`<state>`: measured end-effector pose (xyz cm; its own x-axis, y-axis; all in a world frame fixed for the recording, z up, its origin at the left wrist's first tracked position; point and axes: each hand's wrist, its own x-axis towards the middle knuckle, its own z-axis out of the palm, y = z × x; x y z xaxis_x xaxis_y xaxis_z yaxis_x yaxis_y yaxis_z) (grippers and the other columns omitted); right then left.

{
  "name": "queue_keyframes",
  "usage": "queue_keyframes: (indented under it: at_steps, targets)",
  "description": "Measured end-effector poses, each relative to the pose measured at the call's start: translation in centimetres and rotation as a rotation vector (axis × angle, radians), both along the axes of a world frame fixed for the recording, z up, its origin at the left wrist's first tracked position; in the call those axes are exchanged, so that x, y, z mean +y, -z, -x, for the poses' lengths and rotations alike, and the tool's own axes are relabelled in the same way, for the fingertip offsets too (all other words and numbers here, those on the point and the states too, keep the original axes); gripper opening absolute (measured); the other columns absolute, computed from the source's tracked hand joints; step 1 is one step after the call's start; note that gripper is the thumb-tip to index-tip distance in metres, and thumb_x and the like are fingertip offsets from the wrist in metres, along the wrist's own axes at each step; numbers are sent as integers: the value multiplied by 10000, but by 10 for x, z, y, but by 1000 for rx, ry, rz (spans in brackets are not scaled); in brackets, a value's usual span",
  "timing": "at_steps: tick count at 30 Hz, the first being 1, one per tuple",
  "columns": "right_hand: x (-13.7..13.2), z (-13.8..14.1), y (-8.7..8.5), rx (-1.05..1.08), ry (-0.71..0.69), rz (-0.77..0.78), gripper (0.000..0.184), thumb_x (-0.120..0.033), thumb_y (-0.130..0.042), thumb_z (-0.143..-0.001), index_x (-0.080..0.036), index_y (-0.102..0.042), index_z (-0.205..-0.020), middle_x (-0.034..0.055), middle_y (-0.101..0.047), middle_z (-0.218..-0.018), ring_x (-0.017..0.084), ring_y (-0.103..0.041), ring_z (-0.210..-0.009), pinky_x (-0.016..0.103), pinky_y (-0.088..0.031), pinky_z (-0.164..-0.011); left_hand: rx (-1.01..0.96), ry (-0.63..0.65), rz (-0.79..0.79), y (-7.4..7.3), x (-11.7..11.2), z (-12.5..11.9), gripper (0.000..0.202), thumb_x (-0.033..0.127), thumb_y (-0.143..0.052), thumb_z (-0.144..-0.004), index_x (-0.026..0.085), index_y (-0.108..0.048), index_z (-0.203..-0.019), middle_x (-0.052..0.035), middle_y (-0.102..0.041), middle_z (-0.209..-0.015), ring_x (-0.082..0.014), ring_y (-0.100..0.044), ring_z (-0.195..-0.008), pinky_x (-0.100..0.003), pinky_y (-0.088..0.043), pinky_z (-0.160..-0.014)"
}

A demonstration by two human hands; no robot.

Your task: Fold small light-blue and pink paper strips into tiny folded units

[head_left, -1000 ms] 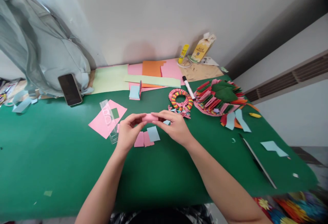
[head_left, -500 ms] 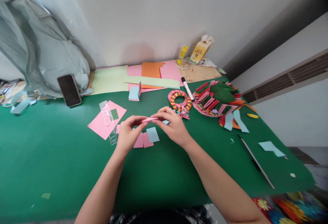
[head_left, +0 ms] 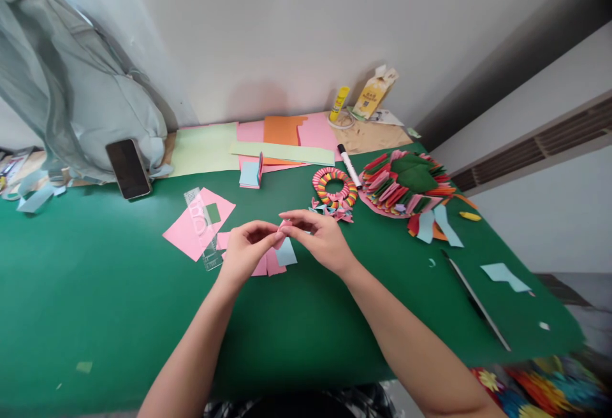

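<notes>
My left hand (head_left: 247,249) and my right hand (head_left: 319,238) meet above the green mat (head_left: 115,303), fingertips pinched together on a small folded pink paper piece (head_left: 283,226). Just beneath the hands lie small pink and light-blue paper rectangles (head_left: 282,256). A larger pink sheet (head_left: 191,227) with a clear plastic ruler (head_left: 203,230) across it lies to the left of my left hand.
A ring of folded coloured papers (head_left: 335,187) and a fan-like paper pile (head_left: 406,182) sit right of centre, with a marker (head_left: 350,165) between. Coloured sheets (head_left: 282,141), a glue stick (head_left: 339,103), a phone (head_left: 127,167) and a grey backpack (head_left: 71,93) line the back. A long dark blade-like tool (head_left: 473,300) lies right.
The pink piece was a wider strip held between both hands; the fingertips have closed in together and it now looks smaller and more folded. The hands shifted slightly lower.
</notes>
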<state>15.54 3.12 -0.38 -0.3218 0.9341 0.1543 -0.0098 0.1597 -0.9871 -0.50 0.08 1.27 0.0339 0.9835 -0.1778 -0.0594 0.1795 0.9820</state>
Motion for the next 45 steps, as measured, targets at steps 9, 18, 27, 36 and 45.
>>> queue_keyframes:
  at_steps: [9, 18, 27, 36, 45]
  targets:
    - [0, 1, -2, -17, 45, -63, 166, -346, -722, -807, -188, -711, -852, 36, -670, -823, 178, -636, -737, 262, -523, -667, -14, 7, 7, 1, 0, 3, 191, 309, -734, -700, 144, -667, -772, -46, -664, -692, -144, -612, -660, -244, -498, -644]
    - [-1, 3, -3, -47, 57, -142, 204, -392, -692, -836, -193, -730, -862, 42, -666, -803, 179, -629, -718, 270, -520, -649, -74, -5, 12, 0, -1, 2, 214, 290, -763, -670, 141, -669, -793, -57, -679, -721, -145, -629, -645, -248, -521, -642]
    - [-3, 4, -2, 30, -7, 18, 262, -400, -724, -788, -203, -711, -960, 53, -668, -877, 210, -644, -780, 330, -562, -732, -52, -65, 48, 1, -1, 2, 257, 324, -781, -640, 139, -652, -762, -57, -664, -690, -162, -625, -644, -270, -516, -634]
    - [-2, 3, 4, 112, -8, 107, 192, -306, -744, -772, -195, -720, -927, 46, -686, -865, 201, -656, -796, 301, -555, -747, -52, -72, 47, 2, 0, 2, 255, 317, -783, -634, 135, -651, -754, -53, -663, -673, -152, -621, -630, -253, -506, -623]
    - [-2, 4, 2, 127, -9, 152, 249, -357, -761, -746, -183, -726, -921, 53, -688, -852, 221, -662, -801, 342, -571, -767, -65, -87, 46, 1, 0, 1, 253, 303, -794, -612, 136, -653, -740, -51, -663, -665, -152, -628, -613, -250, -517, -609]
